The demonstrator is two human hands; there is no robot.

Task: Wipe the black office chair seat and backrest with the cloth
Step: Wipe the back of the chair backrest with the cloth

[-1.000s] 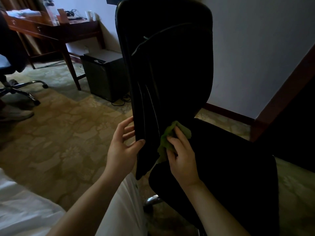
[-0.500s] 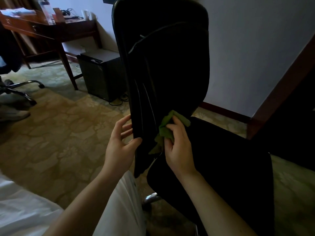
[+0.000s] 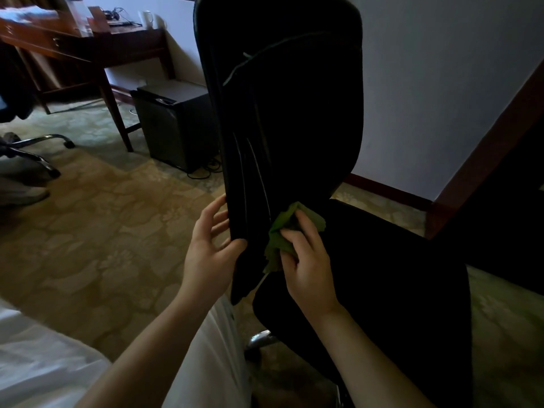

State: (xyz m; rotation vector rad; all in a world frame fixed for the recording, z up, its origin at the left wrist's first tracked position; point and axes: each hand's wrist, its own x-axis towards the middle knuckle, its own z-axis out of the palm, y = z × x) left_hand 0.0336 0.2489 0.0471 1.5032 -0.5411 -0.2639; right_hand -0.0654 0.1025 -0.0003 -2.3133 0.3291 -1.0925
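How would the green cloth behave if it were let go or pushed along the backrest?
Probably floppy: the green cloth bunches and droops below the right hand. Likely light. It should slide easily over the smooth-looking backrest.

Both hands (image 3: 210,254) (image 3: 309,260) raised, fingers curled

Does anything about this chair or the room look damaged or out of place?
Nothing looks broken or spilled. The backrest shows a few pale streaks low on its left side, by the green cloth; whether they are scratches, seams or glare is unclear. Cables lie loose beside the black cabinet.
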